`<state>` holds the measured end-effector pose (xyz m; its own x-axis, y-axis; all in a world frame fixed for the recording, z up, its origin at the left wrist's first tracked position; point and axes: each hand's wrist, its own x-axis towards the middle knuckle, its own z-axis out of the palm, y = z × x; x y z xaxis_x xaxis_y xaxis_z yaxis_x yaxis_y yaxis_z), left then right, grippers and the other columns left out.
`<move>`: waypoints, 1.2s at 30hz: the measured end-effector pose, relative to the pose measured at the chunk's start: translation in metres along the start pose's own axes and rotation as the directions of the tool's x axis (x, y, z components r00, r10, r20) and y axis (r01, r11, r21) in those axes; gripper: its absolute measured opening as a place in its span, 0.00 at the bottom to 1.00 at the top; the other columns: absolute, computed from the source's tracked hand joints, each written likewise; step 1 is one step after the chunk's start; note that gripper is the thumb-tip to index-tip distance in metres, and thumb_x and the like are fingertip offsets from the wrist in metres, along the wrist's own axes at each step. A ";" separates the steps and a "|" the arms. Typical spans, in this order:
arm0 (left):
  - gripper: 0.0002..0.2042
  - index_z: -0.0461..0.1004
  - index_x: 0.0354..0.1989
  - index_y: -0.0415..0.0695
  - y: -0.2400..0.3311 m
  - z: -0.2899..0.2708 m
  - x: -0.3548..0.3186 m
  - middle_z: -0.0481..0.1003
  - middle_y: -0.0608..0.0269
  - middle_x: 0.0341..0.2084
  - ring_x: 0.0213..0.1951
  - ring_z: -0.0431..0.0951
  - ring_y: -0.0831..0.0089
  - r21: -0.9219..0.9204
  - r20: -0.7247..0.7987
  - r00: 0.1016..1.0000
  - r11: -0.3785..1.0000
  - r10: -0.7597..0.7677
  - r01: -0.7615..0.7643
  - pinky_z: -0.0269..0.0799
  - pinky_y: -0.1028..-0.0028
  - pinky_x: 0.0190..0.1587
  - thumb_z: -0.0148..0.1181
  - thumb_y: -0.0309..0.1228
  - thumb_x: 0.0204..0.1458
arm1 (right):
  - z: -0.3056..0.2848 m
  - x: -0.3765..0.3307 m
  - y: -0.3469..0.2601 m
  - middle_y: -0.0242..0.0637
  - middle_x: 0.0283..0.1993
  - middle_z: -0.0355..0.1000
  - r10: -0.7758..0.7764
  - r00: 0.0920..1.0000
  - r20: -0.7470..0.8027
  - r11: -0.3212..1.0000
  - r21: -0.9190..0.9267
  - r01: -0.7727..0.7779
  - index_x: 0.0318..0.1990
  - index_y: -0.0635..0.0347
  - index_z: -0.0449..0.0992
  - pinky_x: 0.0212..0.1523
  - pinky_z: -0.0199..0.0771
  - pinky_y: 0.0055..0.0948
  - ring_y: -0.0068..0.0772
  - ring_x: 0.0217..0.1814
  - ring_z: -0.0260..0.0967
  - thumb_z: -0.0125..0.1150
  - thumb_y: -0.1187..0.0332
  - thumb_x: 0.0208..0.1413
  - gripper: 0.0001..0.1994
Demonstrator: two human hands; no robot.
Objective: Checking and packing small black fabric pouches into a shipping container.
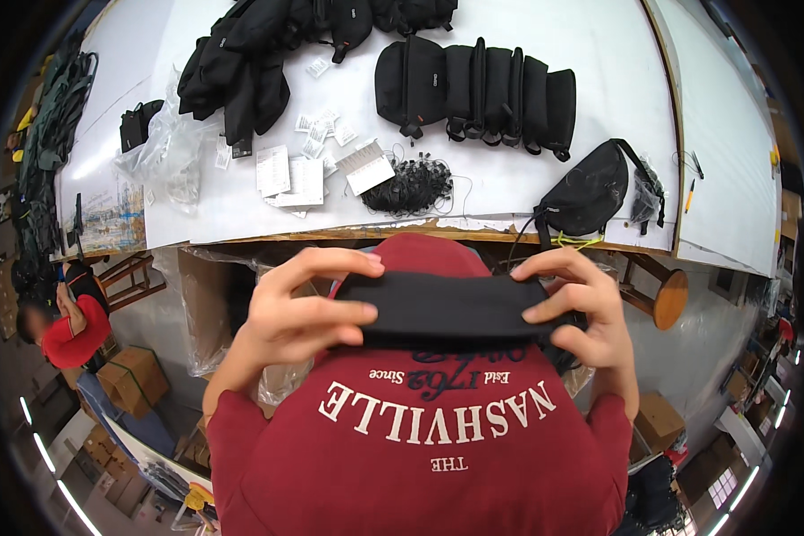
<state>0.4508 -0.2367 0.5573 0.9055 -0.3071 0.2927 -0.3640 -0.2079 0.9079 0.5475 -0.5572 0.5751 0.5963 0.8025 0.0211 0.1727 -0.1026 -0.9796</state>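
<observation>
A black fabric bag (pixel 447 308), pressed flat and stretched sideways, is held up in front of my chest, just short of the table edge. My left hand (pixel 308 304) pinches its left end, with the thumb and fingers closed on the cloth. At the opposite end my right hand (pixel 582 308) grips the bag in the same way. The side of the bag away from me is hidden. Beyond it on the white table (pixel 509 192) lie a heap of black looped tag strings (pixel 411 186), white folded cards (pixel 299 181) and small white labels (pixel 317 134).
Black bags stand in a row (pixel 487 89) at the back, with a loose pile of black bags (pixel 255 67) to their left. A black waist bag (pixel 590 192) lies at the right edge. Clear plastic (pixel 165 156) is at left. Wooden stool (pixel 670 299), cardboard box (pixel 132 380) and another person (pixel 80 330) are beyond.
</observation>
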 end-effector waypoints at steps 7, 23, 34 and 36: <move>0.11 0.72 0.39 0.40 0.035 -0.012 0.023 0.72 0.62 0.38 0.40 0.73 0.75 -0.201 0.297 0.761 0.741 -0.577 0.641 0.69 0.76 0.41 0.64 0.29 0.49 | 0.009 0.011 -0.038 0.36 0.35 0.74 0.438 0.895 0.088 0.897 0.029 -0.442 0.36 0.62 0.74 0.40 0.71 0.27 0.30 0.39 0.72 0.63 0.69 0.51 0.08; 0.08 0.71 0.27 0.39 -0.018 0.023 0.029 0.71 0.71 0.21 0.26 0.68 0.86 -0.250 -0.229 0.692 0.728 -0.685 0.638 0.63 0.82 0.29 0.60 0.29 0.54 | 0.021 0.044 0.053 0.39 0.53 0.67 0.007 0.781 -0.624 0.919 -0.304 -0.252 0.52 0.60 0.67 0.54 0.62 0.35 0.35 0.54 0.64 0.58 0.68 0.54 0.18; 0.05 0.76 0.32 0.42 -0.031 0.067 0.063 0.75 0.60 0.36 0.45 0.73 0.63 0.258 -0.098 0.993 0.965 0.067 -0.040 0.66 0.64 0.50 0.62 0.23 0.46 | 0.056 0.070 0.110 0.43 0.52 0.69 0.496 0.852 -0.166 0.369 0.929 -0.034 0.62 0.61 0.59 0.53 0.71 0.29 0.31 0.51 0.71 0.54 0.69 0.55 0.26; 0.05 0.74 0.36 0.39 -0.033 0.054 0.064 0.74 0.59 0.37 0.40 0.73 0.68 -0.018 -0.410 0.878 0.964 -0.248 0.264 0.66 0.70 0.47 0.57 0.24 0.52 | 0.051 0.068 0.107 0.44 0.50 0.71 0.556 0.826 -0.088 0.259 0.963 -0.071 0.58 0.65 0.64 0.50 0.75 0.31 0.35 0.49 0.73 0.50 0.64 0.57 0.22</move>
<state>0.5086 -0.2994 0.5298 0.9744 0.1628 0.1548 -0.1080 -0.2648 0.9582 0.5666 -0.4837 0.4616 0.6579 0.5544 -0.5096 -0.7531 0.4825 -0.4473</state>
